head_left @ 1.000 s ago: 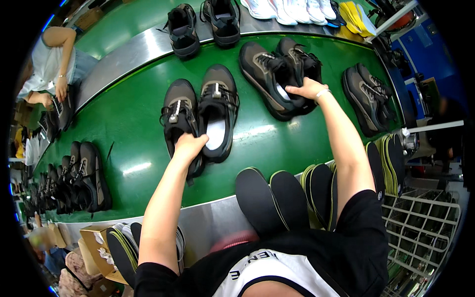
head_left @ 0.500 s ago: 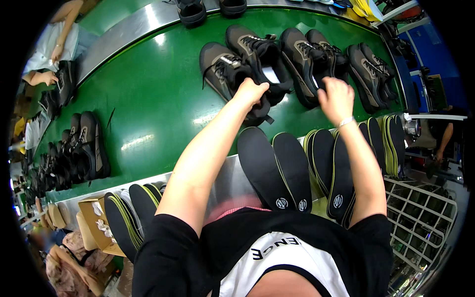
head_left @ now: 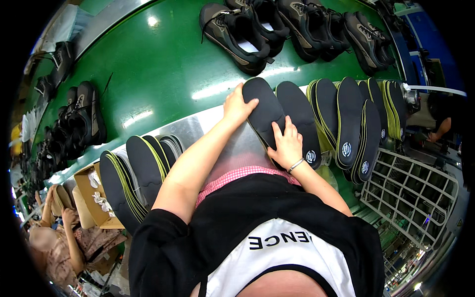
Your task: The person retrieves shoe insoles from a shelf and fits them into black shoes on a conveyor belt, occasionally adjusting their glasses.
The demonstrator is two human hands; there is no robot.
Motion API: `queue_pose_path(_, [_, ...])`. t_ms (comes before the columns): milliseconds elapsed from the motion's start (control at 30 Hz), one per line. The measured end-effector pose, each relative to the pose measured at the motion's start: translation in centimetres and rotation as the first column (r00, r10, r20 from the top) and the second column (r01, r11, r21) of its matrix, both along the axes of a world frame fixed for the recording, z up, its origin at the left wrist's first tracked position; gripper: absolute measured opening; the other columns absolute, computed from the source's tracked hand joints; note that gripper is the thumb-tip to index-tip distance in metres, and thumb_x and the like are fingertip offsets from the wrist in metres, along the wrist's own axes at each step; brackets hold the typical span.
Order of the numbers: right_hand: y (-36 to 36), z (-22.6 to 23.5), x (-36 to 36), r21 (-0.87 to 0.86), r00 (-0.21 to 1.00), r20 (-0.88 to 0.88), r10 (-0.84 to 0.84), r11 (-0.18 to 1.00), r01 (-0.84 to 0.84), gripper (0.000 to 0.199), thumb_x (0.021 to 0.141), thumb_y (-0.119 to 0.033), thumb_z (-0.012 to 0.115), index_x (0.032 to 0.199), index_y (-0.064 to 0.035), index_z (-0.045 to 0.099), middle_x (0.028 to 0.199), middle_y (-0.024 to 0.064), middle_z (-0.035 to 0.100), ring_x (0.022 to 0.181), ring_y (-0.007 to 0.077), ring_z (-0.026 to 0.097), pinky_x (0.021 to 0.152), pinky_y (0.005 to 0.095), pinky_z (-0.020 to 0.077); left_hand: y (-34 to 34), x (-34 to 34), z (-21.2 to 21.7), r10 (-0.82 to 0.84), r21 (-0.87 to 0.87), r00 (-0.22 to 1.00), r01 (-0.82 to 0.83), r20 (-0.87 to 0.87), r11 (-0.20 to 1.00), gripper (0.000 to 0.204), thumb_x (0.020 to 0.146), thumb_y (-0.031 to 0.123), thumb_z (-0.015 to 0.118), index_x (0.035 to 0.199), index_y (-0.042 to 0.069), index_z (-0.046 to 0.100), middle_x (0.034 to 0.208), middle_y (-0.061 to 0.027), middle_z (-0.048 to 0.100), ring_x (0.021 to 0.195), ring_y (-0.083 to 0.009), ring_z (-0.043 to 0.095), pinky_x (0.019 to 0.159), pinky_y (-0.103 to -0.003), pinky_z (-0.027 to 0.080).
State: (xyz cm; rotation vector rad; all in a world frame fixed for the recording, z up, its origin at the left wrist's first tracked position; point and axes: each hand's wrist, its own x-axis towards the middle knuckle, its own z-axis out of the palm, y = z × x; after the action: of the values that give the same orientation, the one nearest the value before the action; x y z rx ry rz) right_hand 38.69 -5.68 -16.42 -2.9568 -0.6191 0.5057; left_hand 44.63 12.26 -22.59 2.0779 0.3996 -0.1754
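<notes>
A: Where are the hands?

B: Both on a flat black foam insole [head_left: 263, 111] that lies on the shiny metal ledge [head_left: 198, 129] at the near edge of the green conveyor belt [head_left: 148, 64]. The left hand [head_left: 236, 105] rests on its toe end, grip closed over the edge. The right hand [head_left: 285, 144] presses on its heel end, fingers spread flat, not clamped.

A: What lies beside it?

B: A second black insole [head_left: 299, 116] touches it on the right. Further right stand rows of black insoles with yellow-green edges [head_left: 354, 123], leaning on one another. Another such stack [head_left: 133, 173] leans on the left, near an open cardboard box [head_left: 94, 195].

A: And on the belt?

B: Dark lace-up shoes [head_left: 237, 32] sit just beyond the insole, more at the far left [head_left: 81, 116].
</notes>
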Motion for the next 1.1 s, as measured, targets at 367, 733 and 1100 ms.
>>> queue_pose_path(367, [-0.6, -0.1, -1.0, 0.089, 0.990, 0.118, -0.080, 0.994, 0.069, 0.065, 0.059, -0.038, 0.068, 0.112, -0.0091, 0.046, 0.125, 0.0240, 0.034, 0.117, 0.0323, 0.033, 0.094, 0.0480, 0.0236, 1.7, -0.9, 1.7, 0.017, 0.134, 0.999, -0.022, 0.041, 0.991, 0.039, 0.072, 0.022, 0.061, 0.102, 0.000, 0.050, 0.102, -0.0175, 0.054, 0.098, -0.0331, 0.048, 0.084, -0.040, 0.039])
queue_pose_path(733, [0.1, 9.8, 9.5, 0.559, 0.957, 0.287, 0.027, 0.807, -0.190, 0.016, 0.062, -0.016, 0.064, 0.069, -0.0043, 0.056, 0.092, 0.0149, 0.051, 0.064, 0.0262, 0.057, 0.060, 0.0319, 0.0473, 8.2, 14.7, 7.0, -0.222, 0.550, 0.787, -0.171, 0.575, 0.817, 0.057, 0.068, 0.032, 0.066, 0.116, 0.011, 0.043, 0.116, -0.0098, 0.042, 0.110, -0.0270, 0.039, 0.089, -0.042, 0.031])
queue_pose_path(1100, [10.0, 10.4, 21.3, -0.233, 0.659, 0.104, 0.745, 0.662, -0.712, 0.013, 0.067, -0.016, 0.056, 0.064, -0.0045, 0.060, 0.078, 0.0106, 0.054, 0.065, 0.0249, 0.057, 0.058, 0.0359, 0.0475, 12.9, 17.5, 5.1, 0.089, -0.269, 0.972, -0.028, 0.219, 0.963, 0.031, 0.079, 0.025, 0.060, 0.096, -0.001, 0.060, 0.085, -0.0085, 0.063, 0.077, -0.0136, 0.057, 0.071, -0.027, 0.044])
